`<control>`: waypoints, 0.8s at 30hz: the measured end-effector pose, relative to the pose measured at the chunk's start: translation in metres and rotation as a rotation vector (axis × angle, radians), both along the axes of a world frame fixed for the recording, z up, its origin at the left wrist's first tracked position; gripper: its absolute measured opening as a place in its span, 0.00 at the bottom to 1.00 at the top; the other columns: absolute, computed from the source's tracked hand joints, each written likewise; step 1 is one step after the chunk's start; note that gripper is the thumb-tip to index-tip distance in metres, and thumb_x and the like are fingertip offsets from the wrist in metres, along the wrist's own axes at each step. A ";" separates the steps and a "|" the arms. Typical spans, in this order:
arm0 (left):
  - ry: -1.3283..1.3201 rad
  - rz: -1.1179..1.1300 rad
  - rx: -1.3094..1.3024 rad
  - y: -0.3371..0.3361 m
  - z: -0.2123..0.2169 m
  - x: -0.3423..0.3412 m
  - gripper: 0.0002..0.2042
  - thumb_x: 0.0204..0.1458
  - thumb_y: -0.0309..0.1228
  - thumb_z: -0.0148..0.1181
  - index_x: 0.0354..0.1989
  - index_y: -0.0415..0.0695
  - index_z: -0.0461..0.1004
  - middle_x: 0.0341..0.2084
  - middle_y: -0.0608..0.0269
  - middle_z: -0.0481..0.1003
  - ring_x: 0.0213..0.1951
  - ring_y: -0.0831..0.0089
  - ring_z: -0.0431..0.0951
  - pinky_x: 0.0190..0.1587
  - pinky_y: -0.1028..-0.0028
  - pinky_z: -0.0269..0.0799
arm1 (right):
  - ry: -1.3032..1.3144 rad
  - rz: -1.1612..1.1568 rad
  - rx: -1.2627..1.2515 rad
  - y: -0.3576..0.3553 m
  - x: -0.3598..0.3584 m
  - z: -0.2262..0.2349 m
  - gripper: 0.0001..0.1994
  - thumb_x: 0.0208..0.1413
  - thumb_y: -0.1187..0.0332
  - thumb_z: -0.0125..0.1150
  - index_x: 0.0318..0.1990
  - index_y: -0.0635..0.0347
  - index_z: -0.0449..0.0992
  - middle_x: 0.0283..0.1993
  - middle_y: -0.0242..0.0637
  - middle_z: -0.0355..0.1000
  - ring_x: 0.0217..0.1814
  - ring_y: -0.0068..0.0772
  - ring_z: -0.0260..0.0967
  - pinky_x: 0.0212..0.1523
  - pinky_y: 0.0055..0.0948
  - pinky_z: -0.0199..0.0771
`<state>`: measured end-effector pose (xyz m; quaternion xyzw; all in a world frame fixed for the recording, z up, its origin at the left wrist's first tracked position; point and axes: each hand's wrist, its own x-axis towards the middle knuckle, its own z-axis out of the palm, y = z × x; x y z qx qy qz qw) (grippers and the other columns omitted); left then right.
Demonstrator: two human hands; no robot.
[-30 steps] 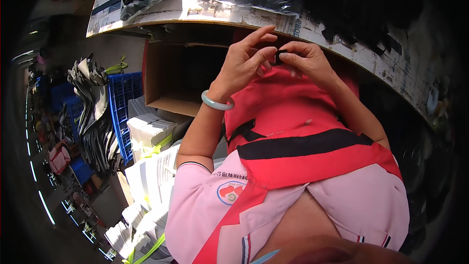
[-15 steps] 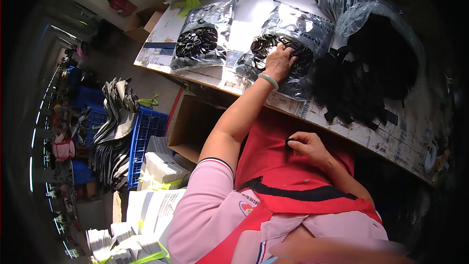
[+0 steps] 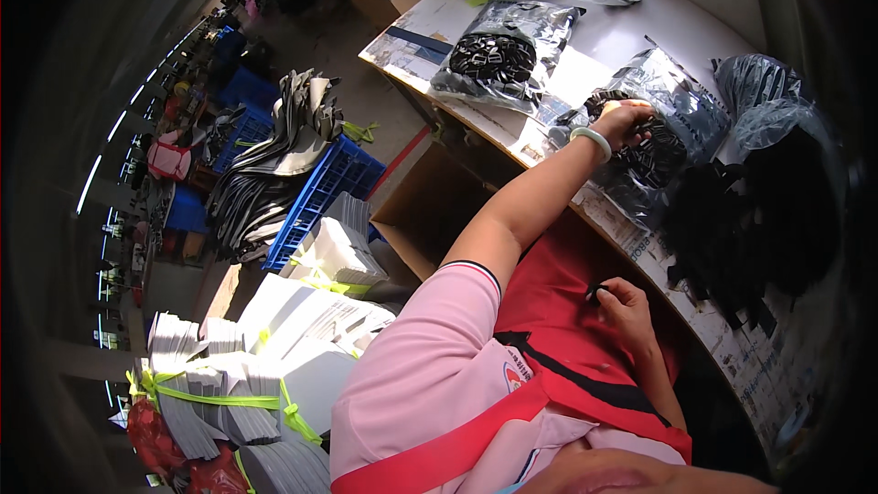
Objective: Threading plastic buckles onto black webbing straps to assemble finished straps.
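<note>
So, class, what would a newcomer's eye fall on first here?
Probably the bright red apron, right of centre. Above it, the left hand, with a pale bangle at its wrist, is at a clear bag of small black pieces. At lower left, pale stacked bundles with yellow-green ties stand out in bright light.

Table (image 3: 631,32): extends ahead and rightward.
Left bag (image 3: 498,55): lies on the table, near its left end.
Middle bag (image 3: 684,101): lies to its right, under the left hand (image 3: 627,121).
Strap heap (image 3: 786,210): lies on the table, right of the middle bag.
Carton (image 3: 416,220): sits beneath the table.
Crate (image 3: 320,206): stands left of the carton.
Right hand (image 3: 631,311): hangs before the apron (image 3: 558,284).
Sheet stacks (image 3: 274,320): lie left of the apron.
</note>
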<state>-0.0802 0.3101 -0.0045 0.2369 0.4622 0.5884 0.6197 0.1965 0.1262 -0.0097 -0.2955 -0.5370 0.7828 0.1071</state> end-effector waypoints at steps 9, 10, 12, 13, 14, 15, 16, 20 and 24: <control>-0.360 0.051 0.070 -0.034 0.012 0.014 0.10 0.55 0.29 0.61 0.45 0.47 0.72 0.35 0.63 0.76 0.30 0.70 0.79 0.18 0.84 0.70 | 0.071 -0.165 0.011 0.021 0.000 0.004 0.05 0.64 0.72 0.51 0.40 0.64 0.70 0.34 0.38 0.75 0.23 0.18 0.68 0.22 0.17 0.69; -0.327 0.004 0.125 -0.051 0.024 0.023 0.13 0.55 0.29 0.62 0.48 0.47 0.72 0.35 0.64 0.77 0.28 0.75 0.77 0.17 0.84 0.68 | 0.069 -0.232 0.044 0.027 0.000 0.009 0.05 0.64 0.71 0.52 0.40 0.63 0.70 0.32 0.37 0.74 0.23 0.18 0.68 0.23 0.17 0.70; -0.283 0.001 0.166 -0.092 0.045 0.047 0.15 0.54 0.29 0.62 0.50 0.46 0.72 0.35 0.65 0.77 0.27 0.78 0.76 0.18 0.84 0.67 | 0.052 -0.366 0.110 0.044 0.001 0.021 0.07 0.62 0.68 0.56 0.42 0.62 0.71 0.31 0.34 0.73 0.22 0.17 0.67 0.22 0.16 0.69; -0.241 -0.005 0.211 -0.108 0.043 0.062 0.17 0.54 0.29 0.63 0.52 0.46 0.71 0.34 0.66 0.78 0.26 0.81 0.75 0.18 0.84 0.66 | 0.043 -0.463 0.127 0.053 0.002 0.022 0.09 0.61 0.67 0.58 0.42 0.63 0.72 0.30 0.33 0.72 0.22 0.17 0.67 0.22 0.16 0.69; -0.169 0.003 0.224 -0.123 0.038 0.076 0.18 0.54 0.29 0.64 0.53 0.45 0.71 0.33 0.67 0.78 0.26 0.83 0.74 0.19 0.84 0.66 | 0.062 -0.478 0.149 0.059 -0.001 0.027 0.10 0.61 0.67 0.59 0.44 0.63 0.72 0.30 0.33 0.72 0.22 0.16 0.66 0.21 0.15 0.68; -0.102 0.010 0.235 -0.136 0.030 0.089 0.19 0.53 0.29 0.64 0.54 0.44 0.71 0.33 0.67 0.78 0.25 0.85 0.73 0.19 0.84 0.65 | 0.076 -0.493 0.171 0.063 -0.002 0.031 0.11 0.60 0.66 0.60 0.45 0.64 0.73 0.29 0.32 0.72 0.22 0.15 0.66 0.21 0.15 0.67; -0.059 0.052 0.305 -0.141 0.009 0.104 0.19 0.53 0.28 0.64 0.54 0.42 0.72 0.32 0.68 0.78 0.24 0.86 0.73 0.19 0.85 0.64 | 0.085 -0.485 0.161 0.065 -0.006 0.031 0.13 0.60 0.66 0.60 0.48 0.65 0.74 0.29 0.31 0.71 0.21 0.15 0.65 0.20 0.14 0.66; -0.190 -0.026 0.148 -0.170 0.004 0.109 0.21 0.55 0.28 0.62 0.57 0.41 0.68 0.33 0.63 0.78 0.22 0.81 0.74 0.16 0.86 0.63 | 0.051 -0.425 0.105 0.060 -0.003 0.010 0.13 0.61 0.67 0.59 0.49 0.65 0.74 0.30 0.31 0.74 0.20 0.13 0.64 0.19 0.12 0.64; -0.382 -0.053 0.070 -0.176 -0.008 0.110 0.23 0.56 0.27 0.59 0.60 0.46 0.64 0.43 0.54 0.76 0.24 0.75 0.77 0.16 0.84 0.67 | -0.005 -0.437 0.129 0.051 -0.005 0.010 0.11 0.60 0.68 0.59 0.46 0.65 0.75 0.30 0.30 0.76 0.19 0.13 0.64 0.18 0.12 0.63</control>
